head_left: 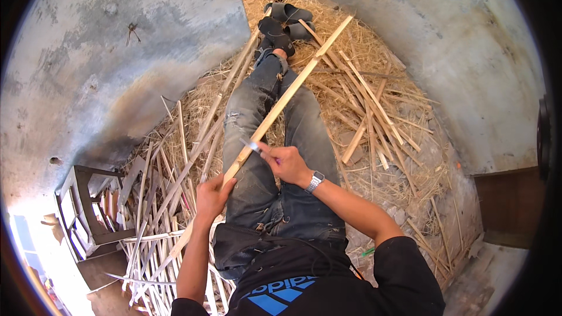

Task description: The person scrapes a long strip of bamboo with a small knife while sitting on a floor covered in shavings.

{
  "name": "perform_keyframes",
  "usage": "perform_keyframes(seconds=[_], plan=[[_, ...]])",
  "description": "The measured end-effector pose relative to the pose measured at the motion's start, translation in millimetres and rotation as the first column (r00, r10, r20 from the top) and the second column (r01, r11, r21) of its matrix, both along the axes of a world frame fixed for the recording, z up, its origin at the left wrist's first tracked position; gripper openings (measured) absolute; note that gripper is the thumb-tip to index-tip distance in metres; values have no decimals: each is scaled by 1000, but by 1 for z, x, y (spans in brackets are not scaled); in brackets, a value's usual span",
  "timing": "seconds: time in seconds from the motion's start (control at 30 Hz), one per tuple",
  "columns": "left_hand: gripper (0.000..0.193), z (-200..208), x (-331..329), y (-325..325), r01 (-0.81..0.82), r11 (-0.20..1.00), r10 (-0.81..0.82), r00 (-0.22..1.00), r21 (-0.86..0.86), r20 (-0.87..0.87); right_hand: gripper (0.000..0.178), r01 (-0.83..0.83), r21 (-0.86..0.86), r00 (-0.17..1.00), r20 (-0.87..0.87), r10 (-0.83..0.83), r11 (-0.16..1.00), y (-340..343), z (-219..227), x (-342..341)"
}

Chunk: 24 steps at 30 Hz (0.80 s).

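Jeans (319, 134) stretch beneath and beyond the fingers. Loose strips (366, 102) lie well right of them. The long stick (287, 98) slants over the jeans, running both ahead of and behind the left hand's fingers. The left hand (211, 198) pinches it; the right hand (287, 165) has its fingers curled round a knife (252, 144), the blade over the stick just ahead of them. A watch (314, 182) sits behind the right fingers.
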<state>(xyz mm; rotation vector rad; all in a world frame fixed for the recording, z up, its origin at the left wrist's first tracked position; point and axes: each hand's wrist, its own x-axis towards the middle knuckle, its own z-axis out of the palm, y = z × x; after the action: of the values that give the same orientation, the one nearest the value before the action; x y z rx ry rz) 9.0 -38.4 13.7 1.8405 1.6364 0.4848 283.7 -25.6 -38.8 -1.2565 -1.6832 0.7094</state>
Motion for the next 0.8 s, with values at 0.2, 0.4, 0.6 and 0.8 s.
perform_keyframes(seconds=[0.2, 0.4, 0.6, 0.8], plan=[[38, -23, -92, -50, 47, 971, -18, 992, 233, -125, 42, 318, -45, 945, -69, -320, 947, 32, -16, 30], [32, -25, -157, -73, 109, 938, -40, 977, 329, -210, 46, 389, -40, 920, 67, -386, 921, 34, -14, 59], [31, -30, -162, -60, 186, 912, -71, 949, 364, -308, 47, 356, -27, 928, 126, -350, 934, 29, -13, 51], [35, -52, -138, -41, 167, 907, -107, 979, 386, -172, 46, 337, -21, 940, 60, -335, 941, 28, -21, 47]])
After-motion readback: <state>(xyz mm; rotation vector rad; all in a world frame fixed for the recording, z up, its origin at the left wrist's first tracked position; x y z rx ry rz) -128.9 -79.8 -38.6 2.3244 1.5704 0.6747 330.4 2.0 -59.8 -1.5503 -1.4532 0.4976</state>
